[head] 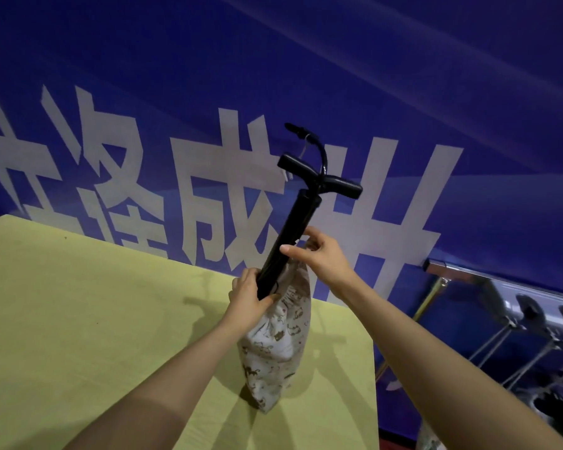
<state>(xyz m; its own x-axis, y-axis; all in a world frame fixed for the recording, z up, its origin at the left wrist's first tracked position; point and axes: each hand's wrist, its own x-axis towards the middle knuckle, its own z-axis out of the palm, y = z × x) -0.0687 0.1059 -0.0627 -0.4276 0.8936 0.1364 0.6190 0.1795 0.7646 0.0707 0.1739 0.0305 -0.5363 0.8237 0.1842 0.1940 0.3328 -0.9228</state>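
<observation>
1. At centre frame, one cloth bag [278,349] — pale, with a small dark print — stands upright on a yellow-green table [78,319].
2. Contents: one black hand pump [301,219]. Its lower end is inside the bag mouth; the barrel rises out, tilted toward the upper right. How deep it sits cannot be told.
3. The pump's T-handle [319,177] and curved hose [312,141] are at the top, well clear of the bag.
4. Left hand [246,295]: fingers and thumb wrapped round the barrel at the bag mouth, gripping it.
5. Right hand [322,254]: thumb and fingers pinch the bag's raised rim just beside the barrel; the forefinger lies across the barrel.
6. Edges: the table's right edge runs just right of the bag; its far edge meets a blue banner [371,76] with large white characters.
7. Open room — a broad stretch of tabletop lies left of the bag, toward the lower left of the frame.
8. Lower right, beyond the table edge: a metal rail [468,271] and blurred metal stands [517,329]; their number cannot be told.
9. Count: one bag, one pump, one table, two hands.
</observation>
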